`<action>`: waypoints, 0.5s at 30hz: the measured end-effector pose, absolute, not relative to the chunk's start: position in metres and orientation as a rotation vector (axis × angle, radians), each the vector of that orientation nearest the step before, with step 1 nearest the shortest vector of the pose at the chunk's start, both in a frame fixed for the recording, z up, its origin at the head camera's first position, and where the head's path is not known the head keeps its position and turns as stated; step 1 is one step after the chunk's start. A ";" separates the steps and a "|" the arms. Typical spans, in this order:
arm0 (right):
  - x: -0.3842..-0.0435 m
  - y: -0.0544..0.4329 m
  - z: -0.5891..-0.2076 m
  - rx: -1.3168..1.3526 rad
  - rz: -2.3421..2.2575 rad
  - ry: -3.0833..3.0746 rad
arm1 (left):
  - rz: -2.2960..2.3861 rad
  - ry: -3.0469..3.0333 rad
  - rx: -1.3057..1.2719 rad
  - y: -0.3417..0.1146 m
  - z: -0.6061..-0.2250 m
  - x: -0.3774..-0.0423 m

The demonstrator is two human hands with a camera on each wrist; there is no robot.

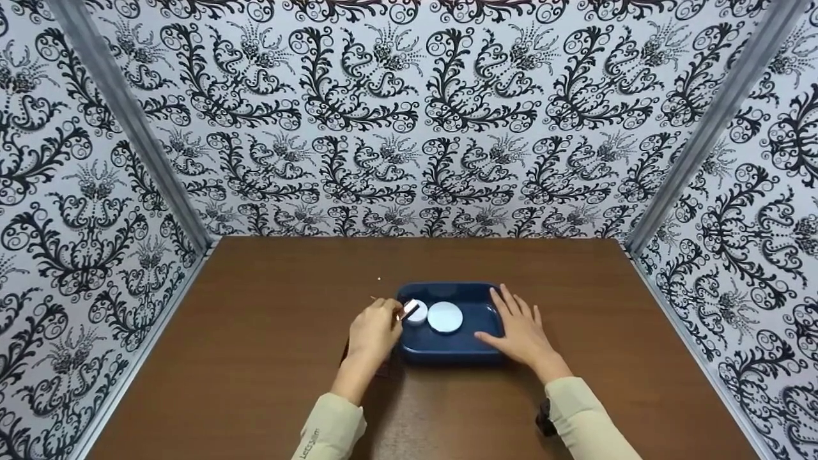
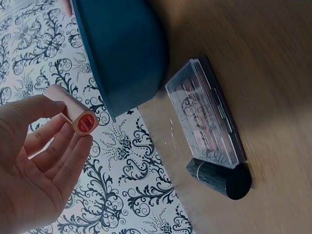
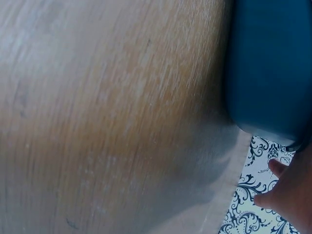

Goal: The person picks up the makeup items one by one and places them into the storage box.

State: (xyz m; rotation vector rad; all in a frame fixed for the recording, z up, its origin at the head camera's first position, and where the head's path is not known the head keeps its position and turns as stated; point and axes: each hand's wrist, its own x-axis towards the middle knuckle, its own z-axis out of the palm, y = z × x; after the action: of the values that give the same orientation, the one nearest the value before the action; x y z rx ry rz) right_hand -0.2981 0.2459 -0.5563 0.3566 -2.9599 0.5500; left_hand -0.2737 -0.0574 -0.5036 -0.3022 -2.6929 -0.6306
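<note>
My left hand (image 1: 374,329) is at the left side of a dark blue tray (image 1: 454,353). Between thumb and fingers it pinches a lipstick tube (image 2: 70,103), pinkish with a round red label on its end. In the head view the tube overlaps a small white round container (image 1: 418,316) inside the tray. Beside that container lies a larger white round one (image 1: 445,317). Fingers spread, my right hand (image 1: 521,332) rests over the tray's right rim. Only part of the right hand (image 3: 287,195) shows in its wrist view, beyond the tray's side.
A flat case with a clear lid (image 2: 202,114) lies on the wooden table (image 1: 287,306) left of the tray. Next to it is a short black cylinder (image 2: 222,179) with a silver band. Patterned walls (image 1: 409,160) enclose the table at the back and sides.
</note>
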 end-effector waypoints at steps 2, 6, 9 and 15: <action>-0.299 0.246 -0.557 0.357 0.544 -2.961 | -0.635 -2.683 -0.315 -0.055 -0.504 -0.274; -0.299 0.246 -0.557 0.355 0.549 -2.971 | -0.633 -2.680 -0.325 -0.051 -0.506 -0.275; -0.299 0.246 -0.556 0.350 0.542 -2.978 | -0.616 -2.684 -0.333 -0.047 -0.506 -0.275; -0.299 0.246 -0.557 0.337 0.513 -2.983 | -0.544 -2.705 -0.367 -0.040 -0.507 -0.275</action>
State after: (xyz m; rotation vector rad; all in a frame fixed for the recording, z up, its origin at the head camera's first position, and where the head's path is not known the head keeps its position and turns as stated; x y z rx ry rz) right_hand -0.2987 0.2459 -0.5566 0.3366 -2.9828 0.5128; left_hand -0.2753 -0.0398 -0.5070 -0.3669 -2.7052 -0.5435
